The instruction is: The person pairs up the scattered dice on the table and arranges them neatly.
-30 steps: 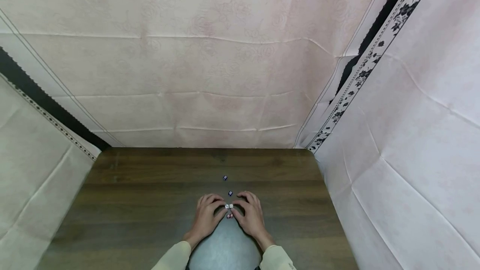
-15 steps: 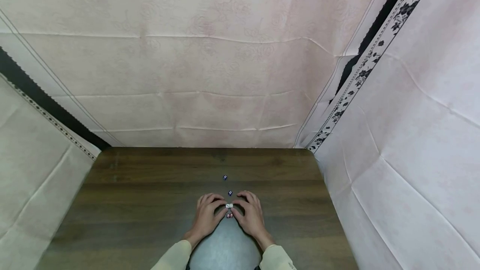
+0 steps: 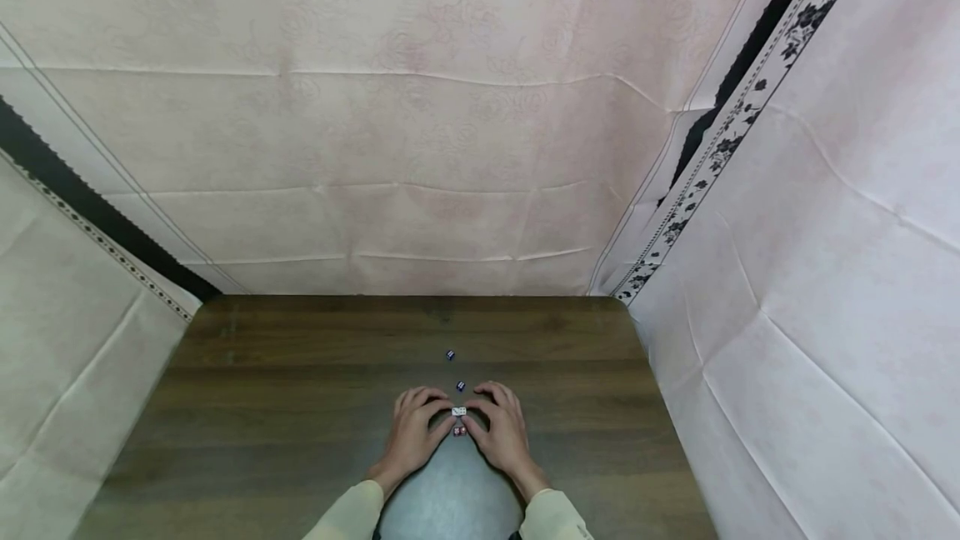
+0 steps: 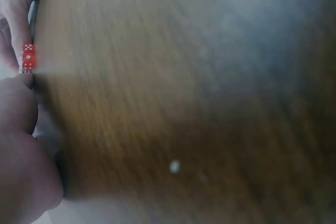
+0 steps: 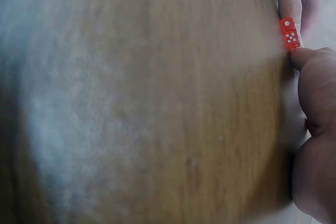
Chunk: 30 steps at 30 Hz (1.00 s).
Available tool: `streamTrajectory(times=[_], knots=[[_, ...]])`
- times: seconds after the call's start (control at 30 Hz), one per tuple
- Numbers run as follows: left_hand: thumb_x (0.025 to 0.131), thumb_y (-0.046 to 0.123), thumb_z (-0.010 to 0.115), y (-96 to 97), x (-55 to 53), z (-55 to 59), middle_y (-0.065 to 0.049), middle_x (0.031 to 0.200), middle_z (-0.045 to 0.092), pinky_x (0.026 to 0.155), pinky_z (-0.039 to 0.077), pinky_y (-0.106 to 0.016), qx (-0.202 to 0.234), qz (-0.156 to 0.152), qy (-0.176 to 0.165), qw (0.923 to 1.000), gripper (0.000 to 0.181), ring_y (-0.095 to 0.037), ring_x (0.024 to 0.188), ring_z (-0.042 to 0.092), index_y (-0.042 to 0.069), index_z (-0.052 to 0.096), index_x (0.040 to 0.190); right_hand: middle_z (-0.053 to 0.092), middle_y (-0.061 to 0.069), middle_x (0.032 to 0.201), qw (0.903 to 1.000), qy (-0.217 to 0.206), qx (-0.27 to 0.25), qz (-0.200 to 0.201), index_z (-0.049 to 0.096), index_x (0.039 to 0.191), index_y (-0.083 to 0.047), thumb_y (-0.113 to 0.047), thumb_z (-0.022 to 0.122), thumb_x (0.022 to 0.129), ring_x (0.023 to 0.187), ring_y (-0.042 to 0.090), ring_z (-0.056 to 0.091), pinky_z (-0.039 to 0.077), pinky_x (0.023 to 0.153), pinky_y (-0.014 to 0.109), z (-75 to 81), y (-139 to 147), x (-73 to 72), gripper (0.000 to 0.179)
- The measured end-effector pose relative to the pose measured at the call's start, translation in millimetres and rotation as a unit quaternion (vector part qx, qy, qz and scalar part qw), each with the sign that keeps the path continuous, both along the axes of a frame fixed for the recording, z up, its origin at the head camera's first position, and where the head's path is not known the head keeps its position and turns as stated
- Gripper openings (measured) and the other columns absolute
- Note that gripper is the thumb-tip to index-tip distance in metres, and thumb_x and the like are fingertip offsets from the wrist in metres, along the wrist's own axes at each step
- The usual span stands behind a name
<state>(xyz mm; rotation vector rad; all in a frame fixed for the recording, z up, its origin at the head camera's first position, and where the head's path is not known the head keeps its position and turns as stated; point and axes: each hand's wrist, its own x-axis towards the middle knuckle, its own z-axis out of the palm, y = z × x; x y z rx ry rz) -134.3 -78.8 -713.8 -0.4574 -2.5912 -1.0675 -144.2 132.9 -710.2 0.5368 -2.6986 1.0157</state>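
Two white dice (image 3: pixel 459 412) sit side by side, apparently touching, on a wooden table (image 3: pixel 285 415), between the fingertips of a person's two hands. Small and hard-looking, they are probably light, stiff, somewhat slick and unlikely to break; the outer side faces would seem the natural place for a fingertip grip. The left hand (image 3: pixel 412 433) pinches the pair's left end with thumb and forefinger, its other fingers curved; the right hand (image 3: pixel 501 432) does likewise at the right end. Both grips are narrow, though the exact fingertip contact is too small to make out. Just nearer the person lie two red dice (image 5: pixel 289 34), side by side between the thumbs. Beyond the hands are a blue die (image 3: pixel 461 387) and, farther off, another blue die (image 3: pixel 450 355). Pale sleeves (image 3: pixel 351 513) cover the forearms; a light patterned cloth (image 3: pixel 465 140) hangs behind the table.
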Motion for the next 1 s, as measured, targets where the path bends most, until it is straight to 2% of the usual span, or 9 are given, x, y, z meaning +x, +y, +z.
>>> streamTrajectory(times=[0.37, 0.53, 0.67, 0.8, 0.87, 1.0], knots=[[0.097, 0.024, 0.092, 0.4, 0.3, 0.8, -0.005, 0.124, 0.079, 0.116, 0.041, -0.069, -0.010, 0.005, -0.010, 0.9999, 0.018, -0.035, 0.124, 0.066, 0.016, 0.088, 0.113, 0.073, 0.006, 0.141, 0.9999, 0.015, 0.000, 0.005, 0.087, 0.114, -0.020, -0.024, 0.091, 0.098, 0.143, 0.036, 0.060, 0.047, 0.119, 0.066, -0.1, 1, -0.9, 0.017], [0.096, 0.024, 0.093, 0.7, -0.8, -0.9, -0.003, 0.123, 0.079, 0.114, 0.042, -0.068, -0.020, 0.011, -0.005, 0.9997, 0.018, -0.032, 0.123, 0.067, 0.017, 0.088, 0.112, 0.073, 0.011, 0.142, 0.9994, -0.009, -0.019, 0.026, 0.086, 0.118, -0.015, -0.019, 0.090, 0.098, 0.144, 0.040, 0.059, 0.044, 0.120, 0.068, 5.5, 5, -2.3, 0.021], [0.096, 0.025, 0.093, 0.8, -1.2, -1.8, -0.003, 0.123, 0.079, 0.114, 0.042, -0.067, -0.019, 0.013, -0.001, 0.9997, 0.019, -0.031, 0.123, 0.067, 0.018, 0.088, 0.112, 0.076, 0.012, 0.137, 0.9979, -0.022, -0.047, 0.038, 0.085, 0.119, -0.010, -0.009, 0.087, 0.099, 0.138, 0.039, 0.064, 0.046, 0.117, 0.067, 9.7, 10, -7.1, 0.020], [0.095, 0.023, 0.094, 0.1, -1.2, -1.6, -0.005, 0.123, 0.079, 0.116, 0.041, -0.069, -0.005, 0.010, 0.000, 0.9999, 0.019, -0.034, 0.124, 0.067, 0.017, 0.088, 0.112, 0.079, 0.011, 0.128, 0.9969, -0.025, -0.070, 0.026, 0.084, 0.117, -0.006, -0.003, 0.084, 0.099, 0.128, 0.034, 0.070, 0.052, 0.112, 0.061, 14.1, 12, -15.9, 0.019], [0.094, 0.022, 0.094, -0.1, -1.2, -1.8, -0.005, 0.123, 0.079, 0.116, 0.040, -0.069, -0.001, 0.010, 0.001, 1.0000, 0.019, -0.035, 0.124, 0.067, 0.016, 0.088, 0.112, 0.079, 0.010, 0.126, 0.9972, -0.023, -0.070, 0.016, 0.084, 0.117, -0.006, -0.004, 0.084, 0.100, 0.126, 0.032, 0.070, 0.054, 0.110, 0.059, 15.6, 10, -20.7, 0.017], [0.095, 0.023, 0.094, 0.5, -1.3, -2.4, -0.002, 0.122, 0.078, 0.114, 0.042, -0.068, -0.014, 0.014, 0.005, 0.9998, 0.019, -0.032, 0.123, 0.067, 0.018, 0.087, 0.112, 0.078, 0.009, 0.128, 0.9974, -0.036, -0.062, -0.001, 0.084, 0.117, -0.008, -0.011, 0.086, 0.101, 0.128, 0.031, 0.068, 0.051, 0.115, 0.059, 16.4, 4, -28.7, 0.017]])
